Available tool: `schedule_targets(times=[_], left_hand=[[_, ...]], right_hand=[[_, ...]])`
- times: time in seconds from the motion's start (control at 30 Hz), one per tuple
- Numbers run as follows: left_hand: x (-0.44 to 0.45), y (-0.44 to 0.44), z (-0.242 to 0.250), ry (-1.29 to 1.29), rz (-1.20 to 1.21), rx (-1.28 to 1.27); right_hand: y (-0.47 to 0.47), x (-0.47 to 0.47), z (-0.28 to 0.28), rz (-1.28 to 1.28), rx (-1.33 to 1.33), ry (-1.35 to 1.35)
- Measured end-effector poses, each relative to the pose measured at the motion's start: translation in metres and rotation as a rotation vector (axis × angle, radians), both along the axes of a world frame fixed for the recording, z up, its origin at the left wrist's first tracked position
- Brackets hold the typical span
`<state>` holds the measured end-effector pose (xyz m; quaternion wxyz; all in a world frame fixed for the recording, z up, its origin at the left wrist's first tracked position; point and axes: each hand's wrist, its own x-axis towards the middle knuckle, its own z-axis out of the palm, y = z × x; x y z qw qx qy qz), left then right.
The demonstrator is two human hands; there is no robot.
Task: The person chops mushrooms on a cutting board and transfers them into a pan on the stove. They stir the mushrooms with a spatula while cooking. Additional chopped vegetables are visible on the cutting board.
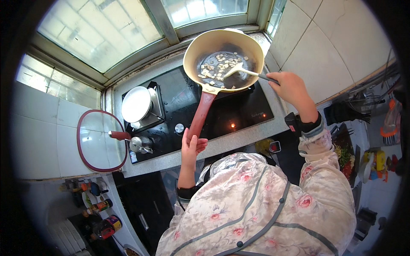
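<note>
A deep cream-coloured pan (191, 54) with a dark red handle (201, 112) sits over the right side of the black hob, tilted somewhat. Small pale diced pieces (208, 72) lie in liquid on its bottom. At the end of the handle is my left hand (192, 144), thumb on top and fingers around the underside. My right hand (290, 84) grips the grey handle of a white spatula (237, 68), whose head rests among the pieces inside the pan.
A white round pan or dish (136, 104) stands on the hob's left burner. Near it are a small metal pot (136, 144) and a red-rimmed glass lid (78, 140) against the tiles. Bottles (109, 225) stand lower left. A board with chopped greens (344, 156) lies at the right.
</note>
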<state>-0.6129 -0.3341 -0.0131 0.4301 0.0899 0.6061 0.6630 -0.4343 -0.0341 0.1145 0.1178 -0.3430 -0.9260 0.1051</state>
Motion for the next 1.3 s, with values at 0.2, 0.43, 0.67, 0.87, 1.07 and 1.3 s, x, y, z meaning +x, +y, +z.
schedule_targets(times=[0.2,0.43,0.67,0.87,1.07,1.3], left_hand=[[-0.001,-0.005,0.002,-0.004,0.020,-0.041],[0.001,-0.008,0.004,0.012,-0.001,-0.028],[0.001,-0.010,0.004,0.017,0.002,-0.037],[0.002,-0.006,0.006,0.023,-0.007,-0.033],[0.002,-0.007,0.007,0.021,-0.015,-0.031],[0.007,-0.009,0.009,0.044,0.008,-0.057]], right_hand=[[-0.011,-0.012,-0.014,0.136,-0.051,0.071],[0.003,-0.077,-0.081,-0.024,0.042,0.125],[0.038,-0.038,-0.083,-0.171,-0.010,0.181],[0.027,-0.015,-0.079,-0.283,-0.024,0.090],[0.012,-0.042,-0.079,-0.046,0.007,0.239],[0.034,-0.102,-0.081,-0.054,0.154,0.128]])
